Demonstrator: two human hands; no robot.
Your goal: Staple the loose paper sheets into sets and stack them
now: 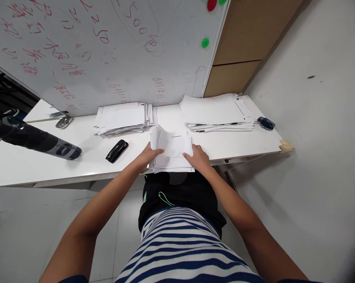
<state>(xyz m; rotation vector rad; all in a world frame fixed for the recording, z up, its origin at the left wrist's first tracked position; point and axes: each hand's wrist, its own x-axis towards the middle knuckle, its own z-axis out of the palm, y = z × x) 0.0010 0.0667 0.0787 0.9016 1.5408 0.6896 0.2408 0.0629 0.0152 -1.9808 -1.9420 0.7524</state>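
Note:
Between my two hands is a stack of white paper sheets (173, 151) at the front edge of the white table. My left hand (149, 154) grips the stack's left side, its thumb lying on the top sheet. On the opposite side my right hand (197, 157) holds the right edge, thumb also on top; the fingers under the sheets are hidden. The far left corner of the top sheets curls up a little. A black stapler (117, 151) lies to the left of my left hand.
Behind stand a left paper pile (122, 118) and a right paper pile (215, 112), against a whiteboard (106, 51) with red writing. A dark cylinder (47, 141) and a computer mouse (63, 122) are at left. A small dark blue object (266, 123) lies near the table's right end.

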